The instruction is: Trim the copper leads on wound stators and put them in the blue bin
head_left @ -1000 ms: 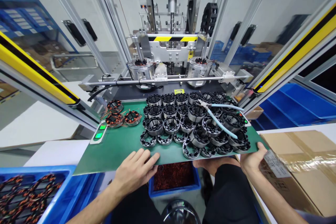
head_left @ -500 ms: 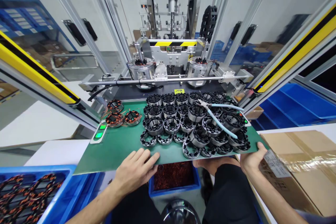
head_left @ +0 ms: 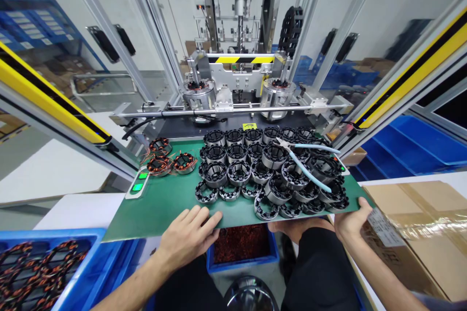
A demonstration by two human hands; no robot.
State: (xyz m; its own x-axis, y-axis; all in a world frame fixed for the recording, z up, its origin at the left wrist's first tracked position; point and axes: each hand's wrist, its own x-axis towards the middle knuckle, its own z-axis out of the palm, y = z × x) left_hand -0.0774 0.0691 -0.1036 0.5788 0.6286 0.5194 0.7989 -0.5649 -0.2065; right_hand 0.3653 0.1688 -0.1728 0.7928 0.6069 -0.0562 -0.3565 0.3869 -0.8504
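Observation:
My left hand rests on the front edge of the green work board, fingers stretched out and holding nothing. My right hand grips the board's right front corner, thumb on top and the other fingers hidden beneath. Between the hands, bare stator cores with black slotted insulation stand in rows, some stacked. Diagonal cutters with light blue handles lie open across the stacks. At the board's far left sit three stators wound with copper wire.
Behind the board stands a winding machine with two metal fixtures. Yellow-and-black posts flank me. A blue crate of wound stators is at lower left, a cardboard box at right. Below lies a blue bin of reddish scraps.
The two fixtures on the machine look slightly shifted, with reddish-brown now showing at their tops. Both hands, the cutters and the stators on the board stay put.

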